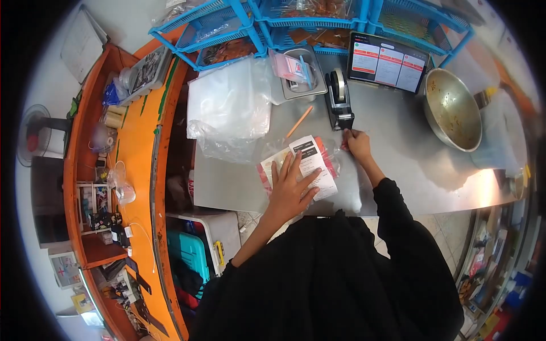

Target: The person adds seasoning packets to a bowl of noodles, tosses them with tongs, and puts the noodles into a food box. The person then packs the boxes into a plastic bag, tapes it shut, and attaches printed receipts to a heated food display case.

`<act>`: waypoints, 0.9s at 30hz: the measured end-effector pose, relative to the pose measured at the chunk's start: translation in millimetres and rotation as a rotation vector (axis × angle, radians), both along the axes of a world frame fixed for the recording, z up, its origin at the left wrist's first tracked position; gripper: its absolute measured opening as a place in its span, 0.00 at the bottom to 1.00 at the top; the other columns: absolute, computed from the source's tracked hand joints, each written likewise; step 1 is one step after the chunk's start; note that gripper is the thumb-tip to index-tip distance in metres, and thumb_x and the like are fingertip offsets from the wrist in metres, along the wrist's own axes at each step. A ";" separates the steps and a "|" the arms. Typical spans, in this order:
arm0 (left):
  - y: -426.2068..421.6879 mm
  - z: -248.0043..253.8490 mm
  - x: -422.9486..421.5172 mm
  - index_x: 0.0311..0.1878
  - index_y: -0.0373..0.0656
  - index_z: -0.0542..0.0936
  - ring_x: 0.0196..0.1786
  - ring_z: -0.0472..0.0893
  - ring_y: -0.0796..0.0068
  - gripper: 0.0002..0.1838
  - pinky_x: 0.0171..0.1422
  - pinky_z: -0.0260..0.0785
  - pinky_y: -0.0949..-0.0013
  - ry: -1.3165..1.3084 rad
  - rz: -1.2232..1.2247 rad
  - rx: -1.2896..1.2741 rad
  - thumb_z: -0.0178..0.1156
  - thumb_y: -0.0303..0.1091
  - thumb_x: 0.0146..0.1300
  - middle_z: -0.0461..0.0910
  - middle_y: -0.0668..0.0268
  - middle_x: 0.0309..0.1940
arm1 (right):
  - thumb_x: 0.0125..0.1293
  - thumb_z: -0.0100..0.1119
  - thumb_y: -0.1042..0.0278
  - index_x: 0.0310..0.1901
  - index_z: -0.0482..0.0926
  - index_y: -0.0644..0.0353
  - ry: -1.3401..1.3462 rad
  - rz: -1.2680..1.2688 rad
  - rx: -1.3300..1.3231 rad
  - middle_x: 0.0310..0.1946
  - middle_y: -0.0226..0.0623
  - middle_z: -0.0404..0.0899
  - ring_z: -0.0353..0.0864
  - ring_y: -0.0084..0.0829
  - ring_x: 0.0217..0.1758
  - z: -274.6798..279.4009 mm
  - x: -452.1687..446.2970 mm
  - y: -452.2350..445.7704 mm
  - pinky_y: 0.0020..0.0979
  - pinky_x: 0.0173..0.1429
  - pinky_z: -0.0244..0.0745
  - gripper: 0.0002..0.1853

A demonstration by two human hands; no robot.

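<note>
My left hand [291,190] lies flat with spread fingers on a printed white receipt [310,162]. Beneath the receipt is a red and pale packet [265,175] with clear plastic showing around it. My right hand [357,145] is closed in a pinch at the front, cutting end of a black tape dispenser [339,102]. Whatever is between those fingertips is too small to make out. An orange-brown stick, perhaps a pencil [300,121], lies on the steel table [392,153] just beyond the packet.
Clear plastic bags [227,102] are stacked at the left. Behind stand a metal tray [313,59], a tablet [388,61] and blue racks [313,23] of packets. A stained metal bowl [453,111] leans at the right. An orange shelf [145,153] runs along the left.
</note>
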State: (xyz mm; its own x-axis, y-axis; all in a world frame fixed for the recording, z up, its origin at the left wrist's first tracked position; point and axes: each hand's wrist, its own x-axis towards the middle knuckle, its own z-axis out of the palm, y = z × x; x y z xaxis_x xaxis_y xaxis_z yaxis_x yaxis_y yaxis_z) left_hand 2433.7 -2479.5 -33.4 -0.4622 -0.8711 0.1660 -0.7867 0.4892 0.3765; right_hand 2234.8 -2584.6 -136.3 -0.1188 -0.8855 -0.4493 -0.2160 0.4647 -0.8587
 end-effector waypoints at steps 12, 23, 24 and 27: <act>7.3 5.3 -5.9 0.48 0.59 0.69 0.58 0.49 0.48 0.19 0.54 0.37 0.39 -0.058 0.066 -0.014 0.51 0.43 0.49 0.51 0.51 0.55 | 0.49 0.55 0.65 0.31 0.78 0.56 -0.108 0.458 -0.687 0.41 0.39 0.67 0.70 0.30 0.38 74.3 58.1 13.9 0.26 0.42 0.64 0.08; 9.7 -1.8 -7.3 0.46 0.58 0.70 0.58 0.50 0.50 0.18 0.54 0.36 0.39 -0.008 0.086 -0.032 0.50 0.43 0.49 0.52 0.52 0.55 | 0.52 0.52 0.66 0.37 0.75 0.61 -0.331 0.448 -0.314 0.44 0.36 0.64 0.62 0.25 0.49 71.0 62.4 -0.8 0.23 0.49 0.59 0.12; 10.1 -1.2 -7.9 0.46 0.58 0.70 0.59 0.49 0.50 0.18 0.54 0.36 0.39 -0.006 0.086 -0.037 0.50 0.43 0.49 0.52 0.52 0.55 | 0.53 0.51 0.65 0.37 0.75 0.61 -0.278 0.449 -0.314 0.45 0.37 0.64 0.62 0.25 0.49 73.2 62.5 -1.5 0.23 0.50 0.58 0.12; 10.6 -1.7 -8.4 0.46 0.57 0.71 0.59 0.49 0.49 0.17 0.54 0.36 0.39 -0.006 0.095 -0.031 0.50 0.43 0.49 0.52 0.52 0.55 | 0.53 0.51 0.63 0.36 0.76 0.62 -0.443 0.493 -0.325 0.47 0.37 0.63 0.61 0.27 0.50 85.0 61.8 -3.5 0.24 0.51 0.56 0.12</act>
